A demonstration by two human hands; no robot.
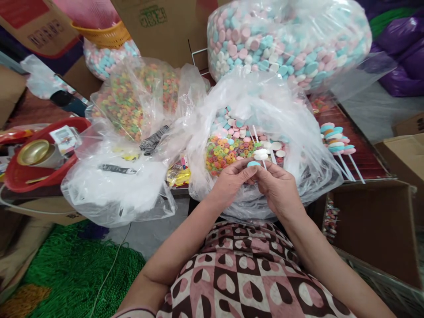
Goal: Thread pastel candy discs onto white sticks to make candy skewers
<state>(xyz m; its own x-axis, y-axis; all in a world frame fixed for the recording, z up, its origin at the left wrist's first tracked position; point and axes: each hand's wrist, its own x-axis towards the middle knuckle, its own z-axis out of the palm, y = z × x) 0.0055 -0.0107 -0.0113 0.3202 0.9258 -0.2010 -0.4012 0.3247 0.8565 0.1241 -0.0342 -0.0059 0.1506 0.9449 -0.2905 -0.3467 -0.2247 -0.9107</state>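
My left hand [232, 179] and my right hand [276, 185] meet over an open clear plastic bag [311, 145] of pastel candy discs and coloured candy rings [223, 154]. Both hands are closed. Between the fingertips sits a light blue candy disc [254, 164]. My right hand pinches a thin white stick [264, 164] with white discs [261, 154] threaded on its upper part. My left fingers press the blue disc against the stick.
Several finished candy sticks [336, 141] lie to the right on a red slatted surface. A large bag of pastel discs [285, 39] stands behind, a bag of coloured rings [132, 101] to the left. A red basket [20, 172] holds a gold lid. An open brown box [374, 225] is at right.
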